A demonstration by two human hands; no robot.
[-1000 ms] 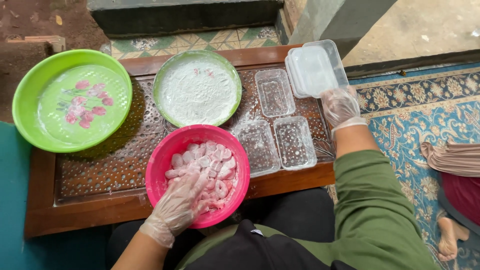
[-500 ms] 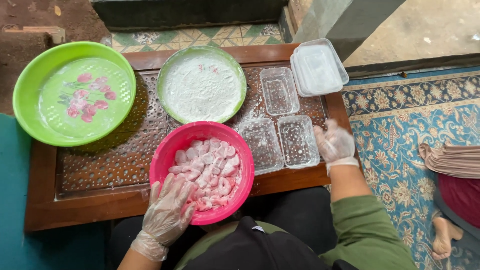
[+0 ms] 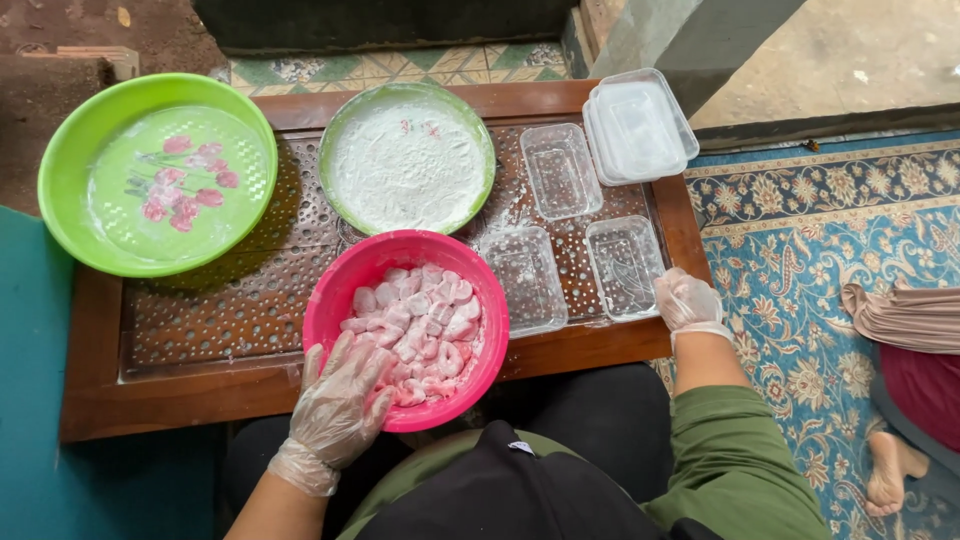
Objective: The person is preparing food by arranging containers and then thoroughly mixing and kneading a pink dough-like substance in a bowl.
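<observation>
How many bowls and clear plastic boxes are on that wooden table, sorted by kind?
Green bowls: 2, a patterned green bowl and a powder-filled green bowl
Pink bowl: 1
Open clear boxes: 3
Stack of clear lids: 1
Total: 7

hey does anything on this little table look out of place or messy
Slightly. The big green bowl overhangs the table's far-left corner, and the stack of clear lids juts past the far-right corner. White powder dusts the perforated top. Nothing looks broken.
</observation>
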